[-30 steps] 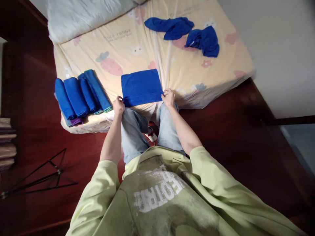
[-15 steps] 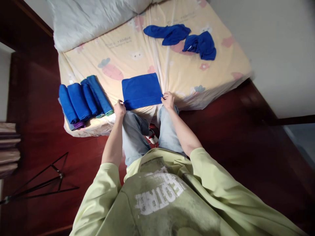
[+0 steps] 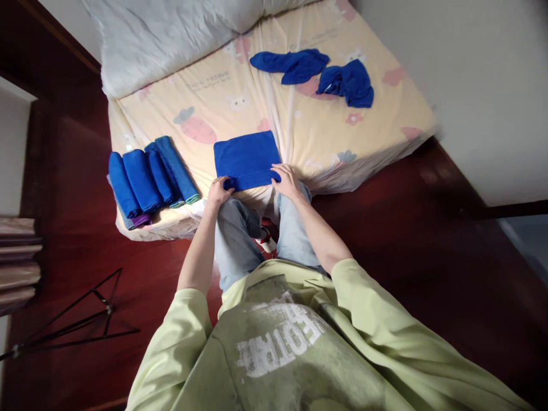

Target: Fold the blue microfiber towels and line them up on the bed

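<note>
A blue cloth (image 3: 247, 153) lies flat as a rectangle near the bed's front edge, its near edge turned over in a narrow band. My left hand (image 3: 220, 190) grips the near left corner, fingers curled over the fold. At the near right corner, my right hand (image 3: 285, 180) holds the same folded edge between thumb and fingers. Several rolled blue cloths (image 3: 143, 180) lie side by side to the left, with purple and green edges showing. Farther back on the bed are two crumpled blue cloths, one long (image 3: 295, 64) and one bunched (image 3: 351, 83).
The bed (image 3: 377, 134) has a yellow patterned sheet. A white pillow or quilt (image 3: 171, 40) lies at its back left. A black tripod (image 3: 107, 310) stands on the dark red floor at left, near a striped curtain (image 3: 19, 260). My knees touch the bed's front.
Both hands have moved slightly inward from the cloth's near corners, and their fingers now curl over its near edge. The near edge now shows a clearer folded band.
</note>
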Motion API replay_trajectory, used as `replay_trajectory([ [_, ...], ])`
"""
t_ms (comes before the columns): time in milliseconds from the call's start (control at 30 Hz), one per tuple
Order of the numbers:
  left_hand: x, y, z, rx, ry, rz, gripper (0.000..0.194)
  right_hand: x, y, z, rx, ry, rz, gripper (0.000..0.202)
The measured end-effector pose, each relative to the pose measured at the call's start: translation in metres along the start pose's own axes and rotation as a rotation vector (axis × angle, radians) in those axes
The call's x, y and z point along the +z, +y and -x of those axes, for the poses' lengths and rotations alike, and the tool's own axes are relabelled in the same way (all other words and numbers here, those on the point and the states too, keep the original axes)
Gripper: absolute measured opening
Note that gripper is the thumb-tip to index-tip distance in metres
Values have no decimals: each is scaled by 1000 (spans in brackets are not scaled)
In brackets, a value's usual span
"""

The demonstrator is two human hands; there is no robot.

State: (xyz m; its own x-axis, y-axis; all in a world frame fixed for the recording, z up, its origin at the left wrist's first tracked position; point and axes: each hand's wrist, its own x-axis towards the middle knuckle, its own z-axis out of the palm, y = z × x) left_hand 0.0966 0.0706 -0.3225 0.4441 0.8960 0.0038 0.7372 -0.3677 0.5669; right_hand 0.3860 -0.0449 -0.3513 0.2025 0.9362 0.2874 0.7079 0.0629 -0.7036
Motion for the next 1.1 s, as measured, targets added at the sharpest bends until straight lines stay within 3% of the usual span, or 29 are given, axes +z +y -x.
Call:
replay_trajectory([
  [100,2,0,-3,-83,-57,-66,60,2,-1,0,-1,-112,41,54],
  [200,4,1,-4,-131,-89,-142,68,4,2,-1,14,-146,46,61],
  [400,1,5,-5,-133,-144,-305,71,8,9,-4,105,-123,56,67],
  [633,1,8,-6,-150,-183,-425,68,12,13,-6,98,-81,49,61],
  [933,8,4,-12,-154,-170,-393,75,18,23,-9,128,22,3,54],
  [1100,6,-4,-16,-145,-78,-277,66,22,34,-11,170,80,-24,59],
])
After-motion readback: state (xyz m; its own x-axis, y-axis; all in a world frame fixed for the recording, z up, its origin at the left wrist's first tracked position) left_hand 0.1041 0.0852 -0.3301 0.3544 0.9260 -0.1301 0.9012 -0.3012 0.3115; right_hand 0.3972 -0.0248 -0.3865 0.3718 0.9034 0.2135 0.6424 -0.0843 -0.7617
